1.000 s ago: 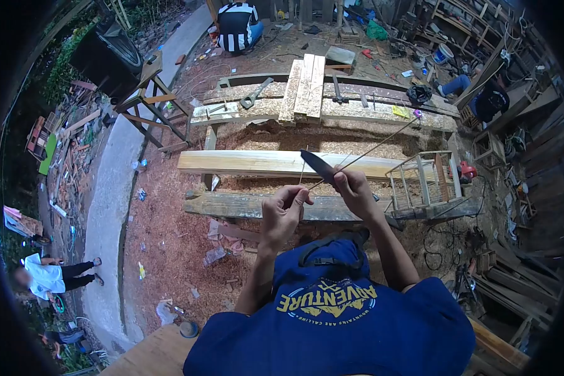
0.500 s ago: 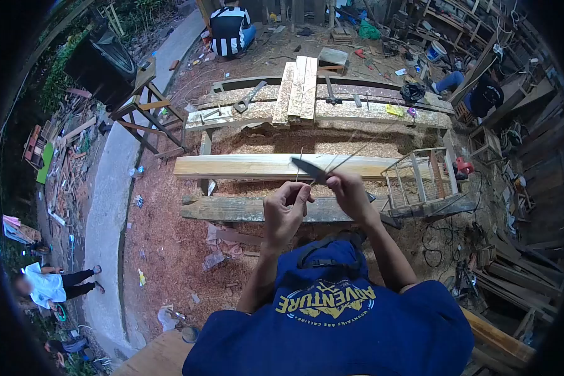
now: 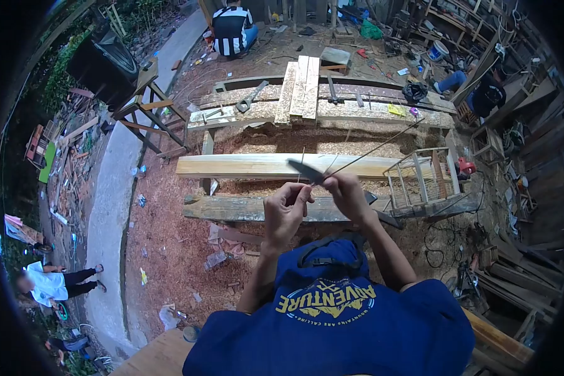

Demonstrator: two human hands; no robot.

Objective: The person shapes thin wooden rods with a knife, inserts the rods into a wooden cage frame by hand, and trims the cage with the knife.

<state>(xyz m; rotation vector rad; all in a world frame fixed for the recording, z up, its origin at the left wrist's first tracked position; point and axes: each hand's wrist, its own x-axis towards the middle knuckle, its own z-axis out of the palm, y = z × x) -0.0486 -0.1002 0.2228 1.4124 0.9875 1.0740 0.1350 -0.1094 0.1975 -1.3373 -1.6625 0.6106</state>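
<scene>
My right hand [image 3: 346,192] is closed on a dark-bladed knife [image 3: 304,169], its blade pointing left over the light plank [image 3: 244,165]. My left hand [image 3: 286,207] pinches the near end of a thin stick [image 3: 376,148], which slants up to the right past the knife. The blade lies close to my left fingertips, and whether it touches the stick there is hard to tell. Another thin upright piece [image 3: 303,155] rises above my left fingers. The knife's handle is hidden in my right fist.
A slatted wooden frame [image 3: 422,178] stands on the bench's right end. Across the far beams lie short boards [image 3: 304,88], a hammer [image 3: 331,91] and a handsaw [image 3: 252,97]. One person [image 3: 233,30] crouches at the back, another [image 3: 485,97] sits right, a third [image 3: 47,283] is at left.
My right hand and the knife have moved left, toward my left fingers. My left hand stays nearly in place, still pinching the stick.
</scene>
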